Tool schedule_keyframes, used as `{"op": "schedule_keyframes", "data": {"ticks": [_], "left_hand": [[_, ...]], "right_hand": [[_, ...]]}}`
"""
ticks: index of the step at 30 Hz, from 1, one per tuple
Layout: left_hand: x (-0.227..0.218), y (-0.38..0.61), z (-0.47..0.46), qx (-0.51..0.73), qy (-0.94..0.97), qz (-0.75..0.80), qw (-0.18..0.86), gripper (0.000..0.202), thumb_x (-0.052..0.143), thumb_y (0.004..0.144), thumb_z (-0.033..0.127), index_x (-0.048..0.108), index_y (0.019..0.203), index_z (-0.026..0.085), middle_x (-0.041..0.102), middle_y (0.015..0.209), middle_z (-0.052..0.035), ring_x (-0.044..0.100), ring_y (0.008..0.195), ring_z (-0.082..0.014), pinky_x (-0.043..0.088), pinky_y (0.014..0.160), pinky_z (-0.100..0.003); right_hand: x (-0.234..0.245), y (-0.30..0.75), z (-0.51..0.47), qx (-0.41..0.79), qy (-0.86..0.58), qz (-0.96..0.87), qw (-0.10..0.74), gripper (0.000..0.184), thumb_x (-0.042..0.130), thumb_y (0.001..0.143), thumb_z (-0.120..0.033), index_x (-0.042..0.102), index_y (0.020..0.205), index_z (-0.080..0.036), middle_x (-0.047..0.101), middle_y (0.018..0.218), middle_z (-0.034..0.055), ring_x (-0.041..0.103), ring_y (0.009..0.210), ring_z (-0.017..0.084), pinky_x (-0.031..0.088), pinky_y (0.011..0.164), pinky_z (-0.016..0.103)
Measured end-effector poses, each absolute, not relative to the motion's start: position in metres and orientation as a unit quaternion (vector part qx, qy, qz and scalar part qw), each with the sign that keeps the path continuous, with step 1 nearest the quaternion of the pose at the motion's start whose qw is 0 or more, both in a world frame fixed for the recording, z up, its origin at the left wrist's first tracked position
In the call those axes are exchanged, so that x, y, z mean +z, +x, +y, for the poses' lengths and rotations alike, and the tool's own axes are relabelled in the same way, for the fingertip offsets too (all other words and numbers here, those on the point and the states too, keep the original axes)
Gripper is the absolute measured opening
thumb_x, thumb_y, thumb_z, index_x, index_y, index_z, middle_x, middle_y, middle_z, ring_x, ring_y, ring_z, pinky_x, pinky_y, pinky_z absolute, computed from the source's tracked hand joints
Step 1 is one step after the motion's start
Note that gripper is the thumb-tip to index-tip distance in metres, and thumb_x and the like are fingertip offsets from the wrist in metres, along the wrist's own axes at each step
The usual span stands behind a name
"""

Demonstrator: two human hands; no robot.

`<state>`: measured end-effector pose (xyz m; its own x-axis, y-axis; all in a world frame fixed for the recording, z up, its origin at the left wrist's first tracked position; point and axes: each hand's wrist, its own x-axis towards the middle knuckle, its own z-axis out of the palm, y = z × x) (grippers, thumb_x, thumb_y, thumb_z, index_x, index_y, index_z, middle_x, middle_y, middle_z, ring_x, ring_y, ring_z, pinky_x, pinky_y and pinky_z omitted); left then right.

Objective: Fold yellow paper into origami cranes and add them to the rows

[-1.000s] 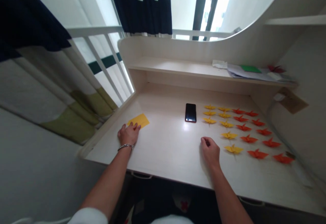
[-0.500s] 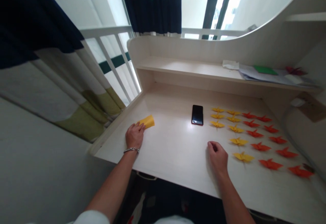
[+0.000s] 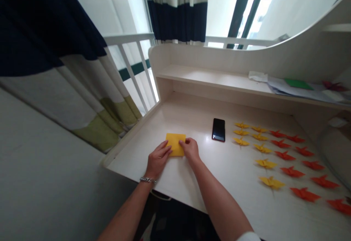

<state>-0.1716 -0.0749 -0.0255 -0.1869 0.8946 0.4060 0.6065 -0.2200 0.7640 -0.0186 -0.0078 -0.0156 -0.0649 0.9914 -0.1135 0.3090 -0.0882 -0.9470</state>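
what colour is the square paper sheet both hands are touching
Yellow-orange. The square paper sheet shows best in the head view.

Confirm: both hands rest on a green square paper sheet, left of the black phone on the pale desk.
Not green: the head view shows the left hand and right hand on a yellow square paper sheet, left of the black phone on the pale desk.

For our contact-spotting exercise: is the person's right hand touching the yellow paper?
Touching. The head view shows the right hand with fingertips on the yellow paper at its right edge, no gap.
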Motion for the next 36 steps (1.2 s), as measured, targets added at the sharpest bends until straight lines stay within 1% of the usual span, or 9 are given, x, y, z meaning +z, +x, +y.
{"op": "schedule_keyframes", "data": {"ticks": [4, 6, 10, 18, 23, 26, 29, 32, 36], "left_hand": [[-0.026, -0.169, -0.068, 0.579, 0.42, 0.64, 0.28, 0.038, 0.071, 0.072, 0.033, 0.068, 0.106, 0.016, 0.065, 0.117, -0.0123, 0.065, 0.102, -0.0255, 0.055, 0.087, -0.038], [-0.029, -0.169, -0.062, 0.583, 0.389, 0.65, 0.294, 0.043, 0.068, 0.075, 0.033, 0.063, 0.112, 0.012, 0.068, 0.109, -0.0154, 0.069, 0.091, -0.0245, 0.058, 0.077, -0.037], [-0.036, -0.175, -0.052, 0.57, 0.379, 0.671, 0.285, 0.047, 0.066, 0.074, 0.03, 0.059, 0.116, 0.01, 0.072, 0.09, -0.0133, 0.07, 0.075, -0.0211, 0.058, 0.068, -0.034], [-0.024, -0.214, -0.04, 0.465, 0.42, 0.763, 0.161, 0.04, 0.068, 0.067, 0.031, 0.067, 0.105, 0.019, 0.071, 0.085, -0.0063, 0.066, 0.081, -0.0222, 0.05, 0.08, -0.035], [-0.022, -0.222, -0.035, 0.396, 0.456, 0.787, 0.126, 0.037, 0.064, 0.07, 0.033, 0.067, 0.105, 0.02, 0.07, 0.084, -0.0071, 0.064, 0.08, -0.0252, 0.047, 0.08, -0.038], [-0.026, -0.226, -0.032, 0.32, 0.499, 0.803, 0.061, 0.038, 0.06, 0.075, 0.038, 0.065, 0.108, 0.02, 0.07, 0.089, -0.0066, 0.064, 0.08, -0.0231, 0.048, 0.077, -0.034], [-0.028, -0.23, -0.03, 0.299, 0.52, 0.8, 0.018, 0.038, 0.058, 0.076, 0.038, 0.065, 0.108, 0.017, 0.069, 0.093, -0.0086, 0.063, 0.085, -0.0237, 0.048, 0.079, -0.034], [-0.027, -0.227, -0.032, 0.295, 0.523, 0.8, -0.018, 0.038, 0.055, 0.079, 0.039, 0.065, 0.106, 0.015, 0.067, 0.095, -0.011, 0.061, 0.085, -0.0253, 0.047, 0.079, -0.037], [-0.021, -0.193, -0.046, 0.328, 0.526, 0.784, -0.038, 0.037, 0.05, 0.082, 0.039, 0.066, 0.104, 0.014, 0.065, 0.092, -0.0109, 0.06, 0.08, -0.0245, 0.047, 0.079, -0.038]], "right_hand": [[-0.031, -0.015, 0.002, 0.47, -0.58, -0.557, 0.363, 0.03, 0.056, 0.079, -0.039, 0.069, 0.088, -0.013, 0.072, 0.08, 0.008, 0.065, 0.067, 0.019, 0.045, 0.053, 0.023], [-0.035, -0.012, 0.003, 0.467, -0.586, -0.559, 0.357, 0.03, 0.055, 0.078, -0.038, 0.07, 0.084, -0.013, 0.072, 0.076, 0.0063, 0.064, 0.063, 0.018, 0.042, 0.05, 0.022], [-0.033, -0.006, 0.004, 0.431, -0.605, -0.577, 0.34, 0.032, 0.053, 0.078, -0.039, 0.07, 0.069, -0.014, 0.067, 0.063, 0.0031, 0.059, 0.057, 0.016, 0.035, 0.048, 0.022], [-0.021, 0.051, -0.006, 0.322, -0.668, -0.587, 0.325, 0.026, 0.052, 0.08, -0.038, 0.071, 0.078, -0.02, 0.072, 0.078, 0.0054, 0.062, 0.071, 0.019, 0.039, 0.06, 0.025], [-0.018, 0.111, -0.025, 0.257, -0.72, -0.561, 0.318, 0.026, 0.053, 0.08, -0.041, 0.07, 0.079, -0.021, 0.071, 0.08, 0.0066, 0.062, 0.074, 0.021, 0.041, 0.064, 0.028], [-0.017, 0.14, -0.039, 0.226, -0.749, -0.543, 0.306, 0.025, 0.055, 0.078, -0.044, 0.068, 0.075, -0.023, 0.07, 0.076, 0.0067, 0.061, 0.072, 0.022, 0.04, 0.062, 0.029], [-0.016, 0.154, -0.05, 0.181, -0.782, -0.541, 0.25, 0.027, 0.054, 0.079, -0.046, 0.066, 0.074, -0.022, 0.069, 0.076, 0.0078, 0.061, 0.071, 0.023, 0.039, 0.06, 0.03], [-0.013, 0.157, -0.056, 0.154, -0.8, -0.545, 0.195, 0.027, 0.053, 0.081, -0.046, 0.064, 0.084, -0.021, 0.067, 0.083, 0.0095, 0.061, 0.076, 0.024, 0.039, 0.063, 0.032], [-0.007, 0.154, -0.06, 0.147, -0.802, -0.546, 0.193, 0.033, 0.051, 0.084, -0.044, 0.057, 0.104, -0.019, 0.064, 0.089, 0.0086, 0.06, 0.08, 0.023, 0.04, 0.066, 0.032]]}}
